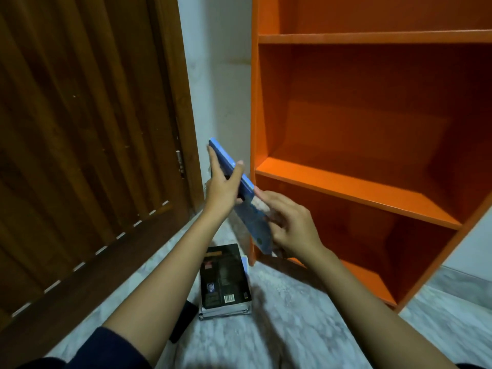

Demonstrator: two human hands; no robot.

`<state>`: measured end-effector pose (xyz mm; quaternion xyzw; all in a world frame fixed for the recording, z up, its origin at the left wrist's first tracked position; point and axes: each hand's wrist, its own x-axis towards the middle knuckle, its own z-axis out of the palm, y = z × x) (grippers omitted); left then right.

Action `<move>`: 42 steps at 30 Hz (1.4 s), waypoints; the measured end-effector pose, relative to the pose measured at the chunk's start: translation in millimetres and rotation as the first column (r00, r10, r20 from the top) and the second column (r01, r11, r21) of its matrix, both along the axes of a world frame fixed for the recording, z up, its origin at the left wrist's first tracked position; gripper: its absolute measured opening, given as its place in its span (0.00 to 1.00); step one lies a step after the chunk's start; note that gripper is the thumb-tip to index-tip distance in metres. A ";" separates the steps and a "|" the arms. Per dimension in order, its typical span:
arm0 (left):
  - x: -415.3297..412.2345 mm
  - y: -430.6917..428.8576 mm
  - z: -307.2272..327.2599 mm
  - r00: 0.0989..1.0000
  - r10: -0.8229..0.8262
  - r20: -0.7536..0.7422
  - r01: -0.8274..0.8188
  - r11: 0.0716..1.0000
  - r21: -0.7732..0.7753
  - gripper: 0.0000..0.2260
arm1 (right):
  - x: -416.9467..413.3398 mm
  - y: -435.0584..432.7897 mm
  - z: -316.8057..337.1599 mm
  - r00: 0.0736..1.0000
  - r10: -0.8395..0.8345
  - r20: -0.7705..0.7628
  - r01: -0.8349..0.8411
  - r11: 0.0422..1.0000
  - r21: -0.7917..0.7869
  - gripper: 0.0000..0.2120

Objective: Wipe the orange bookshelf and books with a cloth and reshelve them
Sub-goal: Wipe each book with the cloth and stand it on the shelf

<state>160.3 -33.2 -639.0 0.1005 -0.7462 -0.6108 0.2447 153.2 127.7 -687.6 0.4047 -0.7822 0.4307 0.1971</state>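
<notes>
My left hand point(222, 186) grips a thin blue book point(226, 162), held tilted in the air just left of the orange bookshelf point(356, 187). My right hand point(288, 225) holds a blue cloth point(255, 225) against the book's lower end. A stack of books topped by a black one point(225, 278) lies on the floor below my hands. The shelves in view hold nothing.
A dark wooden door point(87, 129) stands at the left, with a white wall strip point(221, 89) between it and the bookshelf. The pale marbled floor point(287, 323) spreads around the stack. A dark object point(183, 320) lies by my left forearm.
</notes>
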 end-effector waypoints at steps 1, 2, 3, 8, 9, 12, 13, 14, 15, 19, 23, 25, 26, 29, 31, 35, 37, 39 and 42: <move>-1.0 -1.8 -0.7 1.000 0.021 -0.018 -0.021 1.000 0.002 0.34 | 2.1 -2.0 -0.1 1.000 0.001 -0.025 0.000 0.999 0.040 0.29; -2.0 -2.9 -1.2 0.999 0.045 -0.032 -0.045 0.999 -0.009 0.32 | 3.8 -4.4 -1.4 0.998 -0.004 -0.058 0.009 0.996 0.084 0.28; -2.7 -4.0 -2.1 0.996 0.071 -0.053 -0.072 0.997 -0.020 0.30 | 5.8 -6.9 -3.5 0.996 -0.020 -0.090 0.031 0.992 0.125 0.28; -1.6 -15.3 -14.4 0.980 0.093 -0.177 -0.067 0.986 0.153 0.22 | 19.3 -19.0 -13.1 0.994 -0.043 0.105 0.054 0.993 -0.107 0.21; -0.3 -17.3 -14.6 0.976 0.084 -0.200 -0.050 0.984 0.169 0.22 | 19.1 -20.5 -11.6 0.974 -0.038 0.225 0.090 0.969 -0.229 0.20; 12.2 -12.6 -10.8 0.967 0.075 -0.243 -0.031 0.983 0.180 0.21 | 8.1 -25.5 -0.7 0.873 -0.066 0.484 0.334 0.804 -0.491 0.18; 15.4 -10.9 -11.6 0.964 0.081 -0.254 -0.035 0.983 0.181 0.20 | 3.6 -27.0 4.7 0.856 -0.092 0.509 0.399 0.743 -0.537 0.19; 19.0 -8.4 -12.4 0.962 0.081 -0.260 -0.033 0.983 0.183 0.20 | -0.2 -30.5 9.7 0.856 -0.111 0.504 0.426 0.704 -0.568 0.20; 21.0 -6.7 -15.0 0.960 0.079 -0.268 -0.028 0.982 0.187 0.19 | -2.1 -35.9 14.7 0.870 -0.121 0.477 0.416 0.700 -0.581 0.21; 24.7 1.3 -18.4 0.961 -0.010 -0.275 0.057 0.985 0.161 0.20 | -0.9 -74.7 21.8 0.967 -0.072 0.243 0.175 0.885 -0.432 0.22; 27.3 -1.8 -10.8 0.955 -0.074 -0.286 0.117 0.984 0.137 0.19 | -19.8 -83.1 30.2 0.996 -0.033 -0.084 0.014 0.977 -0.215 0.23; 28.8 -6.5 -5.1 0.946 -0.098 -0.310 0.149 0.978 0.144 0.19 | -36.4 -75.3 43.4 0.988 0.023 -0.154 -0.048 0.986 -0.160 0.21; 30.3 -7.3 -1.6 0.942 -0.116 -0.315 0.170 0.974 0.150 0.18 | -41.7 -72.1 50.2 0.989 0.042 -0.145 -0.065 0.985 -0.159 0.21; 36.6 -1.7 9.4 0.925 -0.147 -0.349 0.222 0.957 0.185 0.16 | -49.2 -68.2 52.0 0.987 0.083 0.139 -0.019 0.912 -0.410 0.19; 38.2 2.8 11.6 0.910 -0.168 -0.379 0.255 0.947 0.193 0.16 | -53.9 -66.2 36.8 0.875 0.245 0.418 0.063 0.797 -0.600 0.19; 37.4 8.8 8.0 0.907 -0.190 -0.377 0.275 0.944 0.185 0.15 | -57.8 -62.0 8.2 0.595 0.485 0.641 0.187 0.692 -0.697 0.23; 35.9 10.6 4.4 0.912 -0.178 -0.369 0.258 0.949 0.181 0.15 | -55.2 -59.9 13.5 0.586 0.414 0.696 0.294 0.692 -0.659 0.22; 32.8 11.0 0.1 0.919 -0.145 -0.365 0.218 0.962 0.166 0.15 | -53.5 -58.2 23.2 0.721 0.240 0.650 0.288 0.749 -0.597 0.20; 26.5 12.5 -3.0 0.923 -0.111 -0.368 0.178 0.972 0.153 0.17 | -43.0 -61.4 37.6 0.869 0.086 0.487 0.219 0.816 -0.535 0.19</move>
